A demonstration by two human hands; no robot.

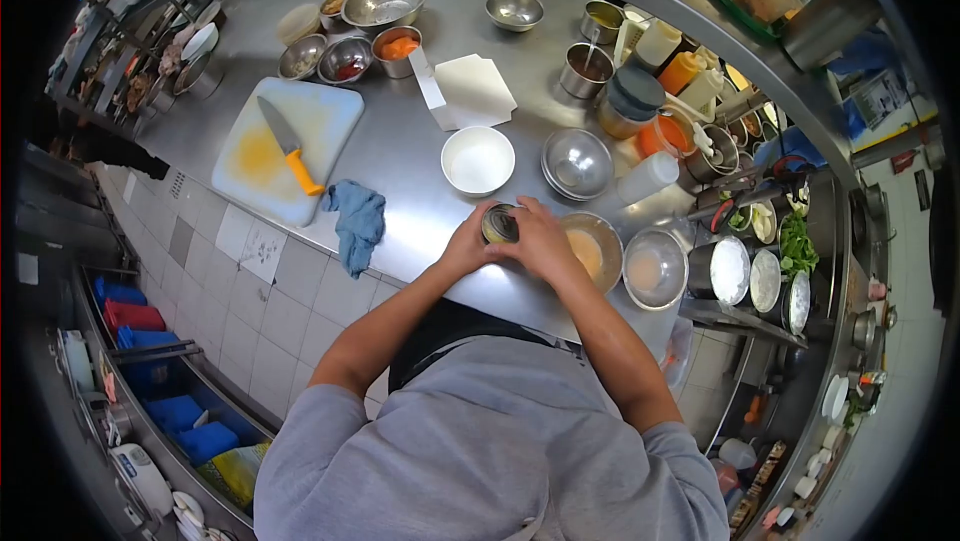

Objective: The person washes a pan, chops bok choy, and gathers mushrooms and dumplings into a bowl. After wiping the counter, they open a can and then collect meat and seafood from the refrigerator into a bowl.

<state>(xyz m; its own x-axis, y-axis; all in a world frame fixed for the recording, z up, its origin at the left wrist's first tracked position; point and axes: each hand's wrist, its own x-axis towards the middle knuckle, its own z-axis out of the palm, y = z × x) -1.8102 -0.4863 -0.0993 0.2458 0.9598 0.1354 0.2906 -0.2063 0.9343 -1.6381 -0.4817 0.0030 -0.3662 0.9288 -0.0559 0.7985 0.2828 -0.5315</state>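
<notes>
Both my hands clasp 1 small metal tin at the near edge of the steel counter.

My left hand (pixel 466 246) and right hand (pixel 540 241) meet with elbows bent, fingers wrapped tight around the round, shiny tin (pixel 499 224). Just right sit 2 steel bowls of pale sauce (pixel 600 251). A smooth white bowl (pixel 477 161) stands farther off; a crumpled blue cloth (pixel 354 221) lies left, beside the white cutting board (pixel 285 146) with its orange-handled knife (pixel 289 146).
</notes>
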